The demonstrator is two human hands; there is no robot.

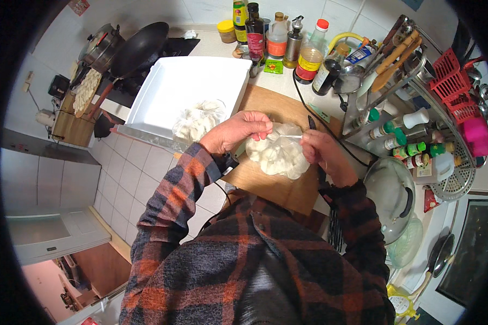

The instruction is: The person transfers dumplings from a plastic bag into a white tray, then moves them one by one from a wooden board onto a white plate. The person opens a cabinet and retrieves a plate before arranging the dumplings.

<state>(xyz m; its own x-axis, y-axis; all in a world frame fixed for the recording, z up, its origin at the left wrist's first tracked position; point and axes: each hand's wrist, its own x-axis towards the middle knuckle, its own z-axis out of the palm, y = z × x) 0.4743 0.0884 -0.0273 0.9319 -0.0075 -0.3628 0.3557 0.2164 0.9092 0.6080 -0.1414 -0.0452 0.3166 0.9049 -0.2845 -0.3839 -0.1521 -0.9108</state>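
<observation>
A thin transparent plastic bag of pale pieces that look like dumplings rests on the wooden cutting board. My left hand pinches the gathered top of this bag between thumb and fingertips. On the other side my right hand grips a stretched, twisted end of the plastic, drawn taut between both hands. Left of the board stands a white plastic drawer-like bin, and a second bag of similar pale pieces lies inside it. Its near corner is partly hidden by my left wrist.
Sauce and oil bottles line the wall behind the board. A black cable crosses the board's right edge. Further right are a metal rack and a glass lid. A black wok sits on the stove at the left.
</observation>
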